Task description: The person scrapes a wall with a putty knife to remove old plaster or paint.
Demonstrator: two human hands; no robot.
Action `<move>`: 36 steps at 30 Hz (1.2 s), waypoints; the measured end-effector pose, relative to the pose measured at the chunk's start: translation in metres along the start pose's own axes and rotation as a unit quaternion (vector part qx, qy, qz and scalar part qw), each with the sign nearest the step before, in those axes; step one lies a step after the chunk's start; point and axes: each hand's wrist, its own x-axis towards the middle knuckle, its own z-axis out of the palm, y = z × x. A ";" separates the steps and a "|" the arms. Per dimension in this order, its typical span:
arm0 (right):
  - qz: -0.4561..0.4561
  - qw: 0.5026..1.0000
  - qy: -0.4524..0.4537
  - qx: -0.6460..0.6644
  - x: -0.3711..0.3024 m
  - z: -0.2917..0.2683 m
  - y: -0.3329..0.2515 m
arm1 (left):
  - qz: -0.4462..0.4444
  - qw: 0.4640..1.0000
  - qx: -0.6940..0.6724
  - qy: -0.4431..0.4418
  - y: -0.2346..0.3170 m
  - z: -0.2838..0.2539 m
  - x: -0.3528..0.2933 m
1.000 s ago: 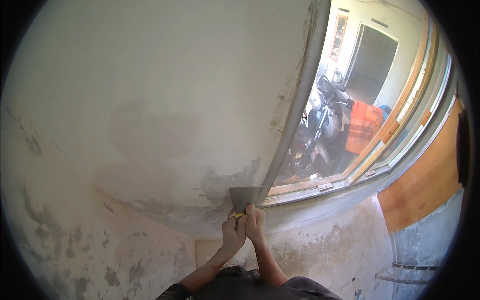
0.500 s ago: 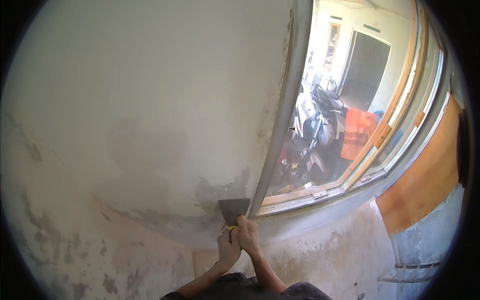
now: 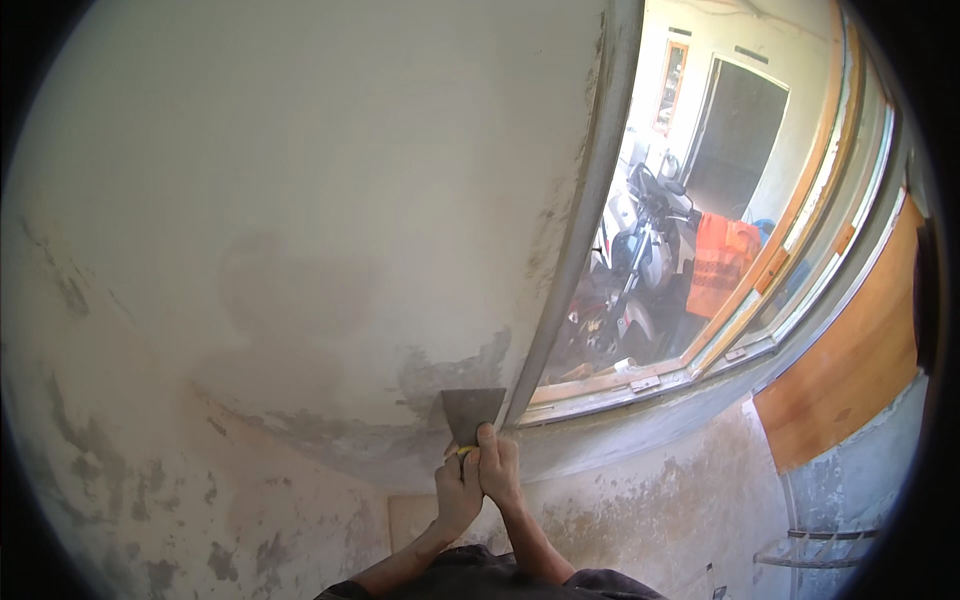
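In the head view, grasped the scraper (image 3: 472, 411) by its handle with left hand (image 3: 458, 493) and right hand (image 3: 500, 470) pressed together. Held it before the wall (image 3: 420, 200), over the lower part of the grey patch (image 3: 445, 368), near the lower left corner of the window frame (image 3: 573, 265). Compared with one second earlier, had shifted slightly left, leaving a narrow gap from the frame's edge; leftward, had open wall.

Dk top (image 3: 490, 572), matching dk slvs (image 3: 612, 584); forearms (image 3: 533, 545), L hand (image 3: 458, 497) & R hand (image 3: 500, 470) bare.
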 end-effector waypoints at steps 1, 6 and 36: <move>0.005 1.000 0.002 0.002 0.000 0.000 0.004 | -0.004 1.000 0.010 -0.007 -0.001 -0.001 0.001; 0.004 1.000 -0.016 -0.016 0.009 -0.009 0.034 | 0.042 0.999 0.011 0.017 0.008 0.003 0.005; -0.050 0.998 0.032 -0.003 0.020 0.001 -0.034 | 0.029 0.999 -0.006 -0.025 0.030 0.001 0.026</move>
